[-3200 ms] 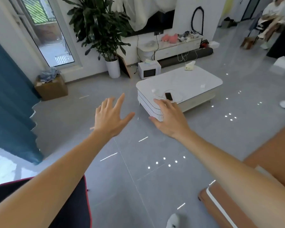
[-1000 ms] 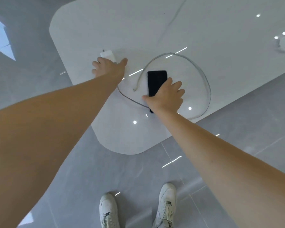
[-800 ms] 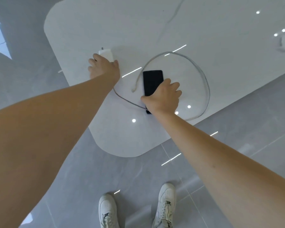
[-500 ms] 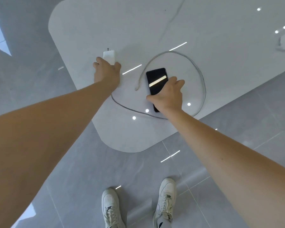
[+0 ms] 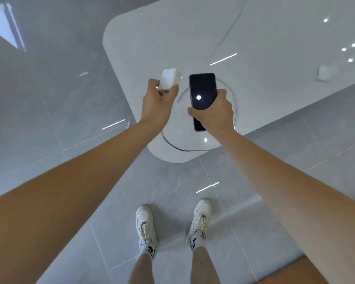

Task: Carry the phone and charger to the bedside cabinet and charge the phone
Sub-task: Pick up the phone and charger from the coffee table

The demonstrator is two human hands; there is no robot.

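My left hand (image 5: 157,103) grips the white charger block (image 5: 170,79), lifted above the near corner of the white coffee table (image 5: 264,33). My right hand (image 5: 215,113) holds the black phone (image 5: 203,93) upright, screen dark and facing me, just right of the charger. The grey charging cable (image 5: 173,145) still lies in a loop on the tabletop beneath both hands, partly hidden by them. The bedside cabinet is not in view.
Glossy grey floor tiles (image 5: 49,99) surround the table. My two white sneakers (image 5: 145,224) stand just in front of the table corner. A small white crumpled object (image 5: 324,72) lies on the table at right. A brown edge (image 5: 295,271) shows at bottom right.
Both hands have lifted off the tabletop and come toward me, the left raising the charger block and the right raising the phone. The cable loop has shifted nearer the corner.
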